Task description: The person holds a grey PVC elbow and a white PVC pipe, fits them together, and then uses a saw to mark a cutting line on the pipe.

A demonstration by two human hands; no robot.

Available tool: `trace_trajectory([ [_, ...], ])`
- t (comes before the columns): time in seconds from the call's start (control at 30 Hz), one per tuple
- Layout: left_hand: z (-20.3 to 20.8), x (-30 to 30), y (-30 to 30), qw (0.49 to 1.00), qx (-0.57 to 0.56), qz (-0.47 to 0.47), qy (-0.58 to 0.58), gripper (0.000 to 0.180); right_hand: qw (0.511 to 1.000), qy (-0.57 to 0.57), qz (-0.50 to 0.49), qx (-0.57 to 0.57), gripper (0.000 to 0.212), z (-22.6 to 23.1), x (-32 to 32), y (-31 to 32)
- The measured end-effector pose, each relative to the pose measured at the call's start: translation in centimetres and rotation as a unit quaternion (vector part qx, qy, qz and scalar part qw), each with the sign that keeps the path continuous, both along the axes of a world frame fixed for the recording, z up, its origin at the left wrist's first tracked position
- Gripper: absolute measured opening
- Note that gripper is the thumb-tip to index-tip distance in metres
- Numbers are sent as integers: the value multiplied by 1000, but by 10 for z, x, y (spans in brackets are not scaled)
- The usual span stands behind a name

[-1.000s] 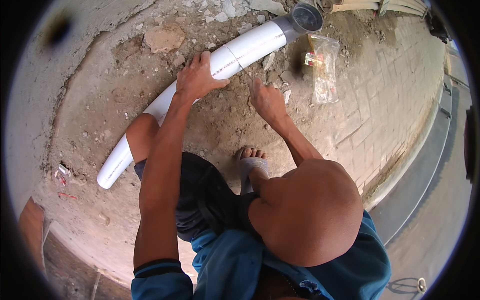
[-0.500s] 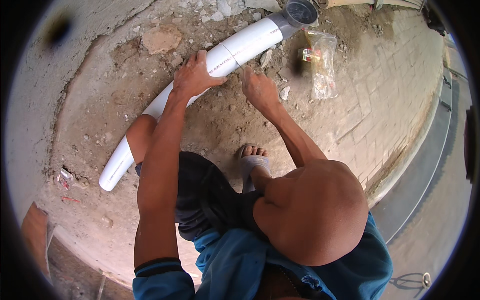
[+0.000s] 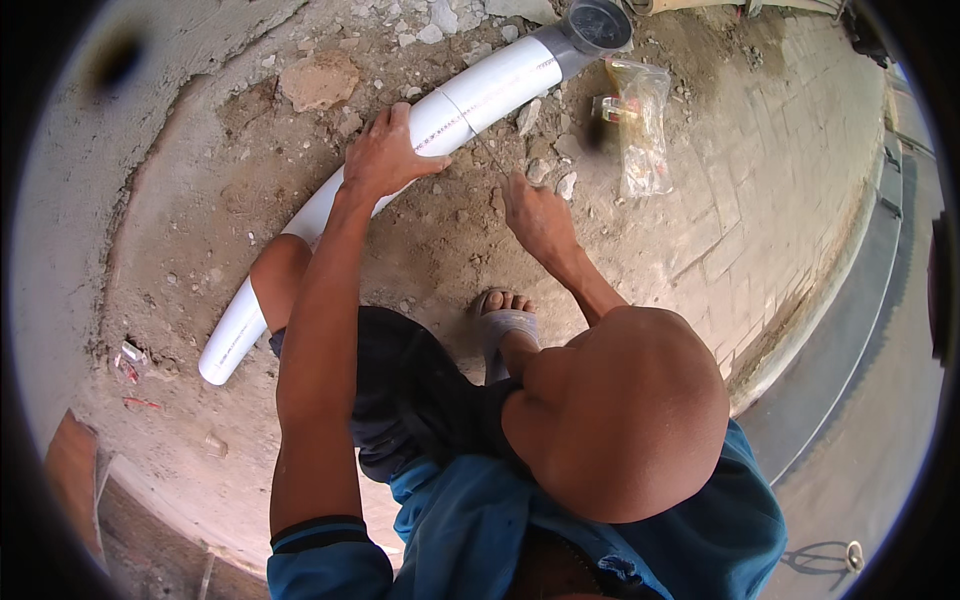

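Observation:
A long white plastic pipe (image 3: 490, 92) lies slantwise on the dirt, with a dark grey socket fitting (image 3: 598, 28) at its far right end. My left hand (image 3: 387, 158) grips the pipe near its middle, thumb on the near side and fingers over the top. Below that grip, my bare left knee presses against the pipe. My right hand (image 3: 540, 215) is closed around one end of a thin, dark saw blade (image 3: 488, 150). That blade slants from my fist to the pipe's near side, where a thin line crosses the white surface. My fingers hide the held end.
Right of the pipe lies a clear plastic bag (image 3: 645, 130) with something inside. A reddish stone (image 3: 318, 80) and several broken chunks are beyond the pipe. A rough concrete wall (image 3: 90, 200) borders the left, and brick paving (image 3: 770, 170) spreads right. My sandalled foot (image 3: 508, 318) stands in the middle.
My right hand has drawn back toward the lower right, away from the pipe, and more of the blade shows between them. The left hand keeps its grip.

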State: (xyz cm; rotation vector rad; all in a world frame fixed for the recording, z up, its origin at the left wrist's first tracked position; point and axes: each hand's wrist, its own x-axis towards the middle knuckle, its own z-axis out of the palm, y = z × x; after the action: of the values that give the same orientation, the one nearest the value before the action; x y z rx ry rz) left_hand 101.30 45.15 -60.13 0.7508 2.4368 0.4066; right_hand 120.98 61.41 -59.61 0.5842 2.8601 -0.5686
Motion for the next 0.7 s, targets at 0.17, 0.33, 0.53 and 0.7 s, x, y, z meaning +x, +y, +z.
trace_trajectory([
  [0.17,-1,-1,-10,1000,-13,21,6,105,1000,-12,15,-19,27,0,-12,3],
  [0.33,-2,1,0,1000,-12,10,-19,106,999,38,26,-8,29,-18,-43,9],
  [0.53,2,3,-21,999,-32,14,3,107,1000,1,16,-14,29,7,9,-11],
  [0.7,-2,-3,-7,999,-9,19,-33,108,999,45,24,-17,31,-18,-45,0],
])
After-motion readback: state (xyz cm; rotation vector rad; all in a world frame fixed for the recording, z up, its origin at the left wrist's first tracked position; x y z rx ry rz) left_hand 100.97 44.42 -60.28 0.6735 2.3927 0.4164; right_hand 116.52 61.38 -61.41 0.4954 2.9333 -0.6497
